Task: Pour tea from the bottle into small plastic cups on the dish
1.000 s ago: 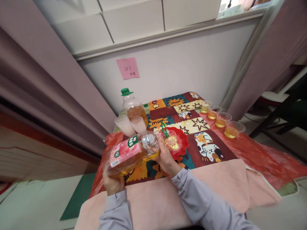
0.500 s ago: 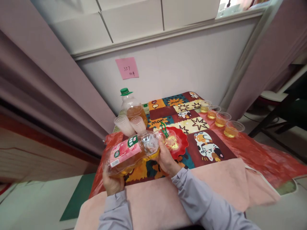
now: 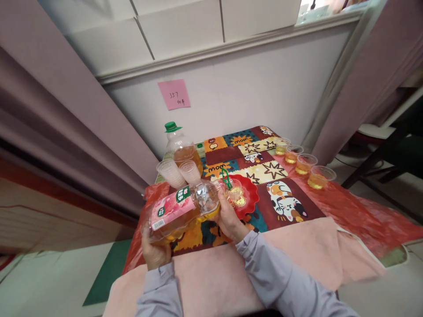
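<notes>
A big clear juice bottle [image 3: 175, 207] with a pink label and amber liquid lies tilted between my hands, its neck toward the right. My left hand [image 3: 156, 253] is closed round its base from below. Near the neck, my right hand [image 3: 229, 220] grips the bottle. A green strap stands up by the bottle's mouth. Just beyond the mouth, a clear plastic cup [image 3: 235, 187] rests in a red scalloped plate [image 3: 254, 198]; the bottle partly covers both. Whether liquid is flowing, I cannot make out.
Behind the bottle stand stacked clear cups [image 3: 170, 172] and a second jug with a green cap [image 3: 185, 152]. Several cups of yellow liquid [image 3: 306, 165] line the right side on red plastic sheeting [image 3: 366, 220]. Patterned mats [image 3: 264, 169] and a pink cloth [image 3: 211, 281] cover the table.
The view has shifted very slightly. Both hands and the bottle keep almost the same tilted position.
</notes>
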Motion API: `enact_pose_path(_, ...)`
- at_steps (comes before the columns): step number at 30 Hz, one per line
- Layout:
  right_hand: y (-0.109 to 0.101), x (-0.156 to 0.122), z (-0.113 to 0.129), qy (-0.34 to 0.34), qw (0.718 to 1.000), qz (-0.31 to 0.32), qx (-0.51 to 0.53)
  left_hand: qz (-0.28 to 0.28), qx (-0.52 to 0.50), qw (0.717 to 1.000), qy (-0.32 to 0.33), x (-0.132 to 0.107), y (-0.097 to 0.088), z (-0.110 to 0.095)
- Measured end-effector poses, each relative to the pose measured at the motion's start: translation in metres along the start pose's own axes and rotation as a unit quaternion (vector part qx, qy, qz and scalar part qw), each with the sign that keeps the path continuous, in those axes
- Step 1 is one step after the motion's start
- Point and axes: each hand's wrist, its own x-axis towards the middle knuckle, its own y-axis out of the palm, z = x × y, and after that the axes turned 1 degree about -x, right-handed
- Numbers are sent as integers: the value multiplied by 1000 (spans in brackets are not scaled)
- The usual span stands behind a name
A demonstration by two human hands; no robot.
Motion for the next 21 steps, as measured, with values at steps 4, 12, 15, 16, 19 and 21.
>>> enact_pose_path(4, 2, -1, 2, 14, 1000, 7, 10, 2, 5, 1000, 0, 2, -2, 2)
enact_pose_path(12, 3, -3, 5, 24, 1000, 9, 2, 15, 2, 1000, 3, 0, -3, 2)
enact_pose_path(15, 3, -3, 6, 21, 1000, 4, 3, 13, -1, 1000, 2, 0, -3, 3)
enact_pose_path(16, 3, -3, 6, 22, 1000, 1, 1, 11, -1, 1000, 2, -1, -3, 3)
enact_pose_path(19, 4, -4, 7, 22, 1000, 0, -4, 6, 2, 1000, 4, -1, -2, 1)
enact_pose_path(21, 4, -4, 6, 18, 1000, -1, -1, 7, 5, 1000, 3, -1, -1, 0)
